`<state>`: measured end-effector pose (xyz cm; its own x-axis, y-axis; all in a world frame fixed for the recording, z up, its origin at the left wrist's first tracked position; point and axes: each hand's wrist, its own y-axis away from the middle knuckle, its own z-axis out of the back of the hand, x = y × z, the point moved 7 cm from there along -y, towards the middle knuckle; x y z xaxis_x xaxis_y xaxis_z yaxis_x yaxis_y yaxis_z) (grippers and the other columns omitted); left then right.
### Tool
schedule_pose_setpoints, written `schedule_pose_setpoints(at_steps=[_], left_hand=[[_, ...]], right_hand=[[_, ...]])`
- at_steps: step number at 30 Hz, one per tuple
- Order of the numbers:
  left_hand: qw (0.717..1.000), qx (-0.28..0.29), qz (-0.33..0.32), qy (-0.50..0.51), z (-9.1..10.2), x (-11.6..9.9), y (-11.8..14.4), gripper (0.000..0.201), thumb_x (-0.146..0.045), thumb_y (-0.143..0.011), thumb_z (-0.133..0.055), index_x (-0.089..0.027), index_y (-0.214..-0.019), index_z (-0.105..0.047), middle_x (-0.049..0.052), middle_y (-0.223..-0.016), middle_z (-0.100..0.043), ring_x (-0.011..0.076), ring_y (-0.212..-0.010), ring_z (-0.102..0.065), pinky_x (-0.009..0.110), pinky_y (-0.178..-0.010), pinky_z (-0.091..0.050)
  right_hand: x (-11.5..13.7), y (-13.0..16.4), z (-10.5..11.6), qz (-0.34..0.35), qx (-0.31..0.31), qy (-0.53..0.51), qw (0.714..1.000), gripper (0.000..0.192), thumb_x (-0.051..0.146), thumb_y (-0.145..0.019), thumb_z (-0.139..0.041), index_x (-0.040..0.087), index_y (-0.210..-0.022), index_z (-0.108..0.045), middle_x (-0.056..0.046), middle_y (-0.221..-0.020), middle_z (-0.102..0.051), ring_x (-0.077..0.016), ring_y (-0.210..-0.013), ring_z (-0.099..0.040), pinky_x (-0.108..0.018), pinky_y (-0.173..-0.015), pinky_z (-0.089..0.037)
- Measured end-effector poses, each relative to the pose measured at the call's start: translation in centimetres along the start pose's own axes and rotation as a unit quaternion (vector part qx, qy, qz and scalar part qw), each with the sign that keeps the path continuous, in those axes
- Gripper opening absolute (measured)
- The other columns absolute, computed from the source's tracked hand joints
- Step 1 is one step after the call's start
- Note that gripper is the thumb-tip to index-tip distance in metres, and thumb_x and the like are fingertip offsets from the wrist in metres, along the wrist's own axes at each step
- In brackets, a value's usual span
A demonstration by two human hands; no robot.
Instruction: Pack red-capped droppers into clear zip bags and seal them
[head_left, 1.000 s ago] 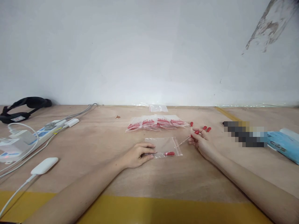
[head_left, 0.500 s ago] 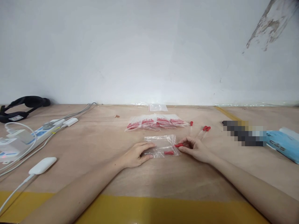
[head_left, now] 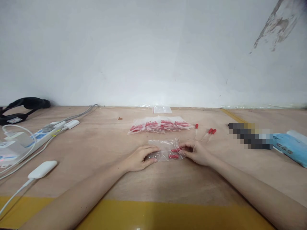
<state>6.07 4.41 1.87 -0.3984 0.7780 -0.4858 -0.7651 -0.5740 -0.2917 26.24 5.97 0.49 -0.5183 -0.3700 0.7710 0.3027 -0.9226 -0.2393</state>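
Observation:
A clear zip bag (head_left: 164, 145) lies on the table with its mouth to the right. My left hand (head_left: 139, 158) is closed over the bag's left end, thumb below and fingers above. One red-bulbed dropper (head_left: 173, 156) rests inside the bag along its lower side. A second red-bulbed dropper (head_left: 176, 150) lies above it, bulb at the bag's mouth. My right hand (head_left: 198, 153) pinches at this bulb's right end; the fingertips partly cover it and the bag's edge. Several loose red-bulbed droppers (head_left: 210, 131) lie beyond my right hand.
Behind the bag is a row of filled bags (head_left: 160, 125) with red bulbs. A flat bag (head_left: 162, 110) lies by the wall. To the left are a power strip (head_left: 40, 137), a white charging case (head_left: 42, 169) and a black headset (head_left: 26, 108); a blue packet (head_left: 290, 147) lies right.
My right hand has moved left, and the upper dropper has slid further into the bag. My left hand has stayed in place on the bag.

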Motion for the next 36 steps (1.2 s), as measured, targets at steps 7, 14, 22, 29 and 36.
schedule_pose_setpoints(at_steps=[7,14,22,29,36], left_hand=[[1.000,0.005,-0.003,-0.003,-0.1,0.0,-0.1,0.040,-0.029,-0.085,-0.052,-0.021,-0.124,-0.047,0.006,-0.120,-0.055,0.0194,-0.109,-0.051,0.035,-0.095,-0.039],[1.000,0.006,-0.011,-0.007,-0.1,0.0,-0.1,0.039,-0.028,-0.085,-0.052,-0.021,-0.123,-0.049,0.007,-0.121,-0.054,0.0193,-0.110,-0.051,0.034,-0.096,-0.039],[1.000,-0.001,-0.017,-0.004,-0.2,0.2,-0.1,0.038,-0.029,-0.085,-0.052,-0.022,-0.122,-0.050,0.007,-0.121,-0.054,0.0198,-0.110,-0.051,0.036,-0.096,-0.039],[1.000,0.000,-0.011,-0.006,-0.1,0.2,0.0,0.038,-0.030,-0.086,-0.051,-0.021,-0.122,-0.050,0.007,-0.121,-0.054,0.0192,-0.111,-0.050,0.035,-0.097,-0.039],[1.000,-0.009,-0.017,-0.003,0.0,0.2,0.1,0.033,-0.029,-0.085,-0.051,-0.021,-0.117,-0.054,0.007,-0.120,-0.055,0.0195,-0.108,-0.052,0.036,-0.094,-0.041]], right_hand=[[-1.2,0.1,-0.4,-0.042,0.034,-0.016,0.998,0.022,0.034,-0.070,-0.060,0.018,-0.083,-0.067,-0.003,-0.071,-0.065,-0.0140,-0.063,-0.056,-0.025,-0.057,-0.043],[1.0,0.1,-0.1,0.014,0.043,-0.018,0.999,0.031,0.045,-0.079,-0.049,0.023,-0.086,-0.069,-0.002,-0.080,-0.066,-0.0173,-0.073,-0.057,-0.028,-0.067,-0.043],[0.9,0.5,-0.8,-0.031,-0.057,0.025,0.998,0.028,0.045,-0.073,-0.057,0.020,-0.075,-0.070,-0.002,-0.067,-0.062,-0.0124,-0.057,-0.048,-0.024,-0.053,-0.036],[-1.0,0.4,-0.7,-0.114,-0.075,-0.148,0.979,0.034,0.051,-0.067,-0.059,0.017,-0.067,-0.056,0.001,-0.059,-0.056,-0.0096,-0.051,-0.046,-0.022,-0.049,-0.033],[-1.2,0.4,-1.0,-0.128,-0.037,-0.179,0.975,0.038,0.054,-0.060,-0.063,0.019,-0.068,-0.050,0.004,-0.055,-0.050,-0.0079,-0.049,-0.043,-0.021,-0.047,-0.032]])
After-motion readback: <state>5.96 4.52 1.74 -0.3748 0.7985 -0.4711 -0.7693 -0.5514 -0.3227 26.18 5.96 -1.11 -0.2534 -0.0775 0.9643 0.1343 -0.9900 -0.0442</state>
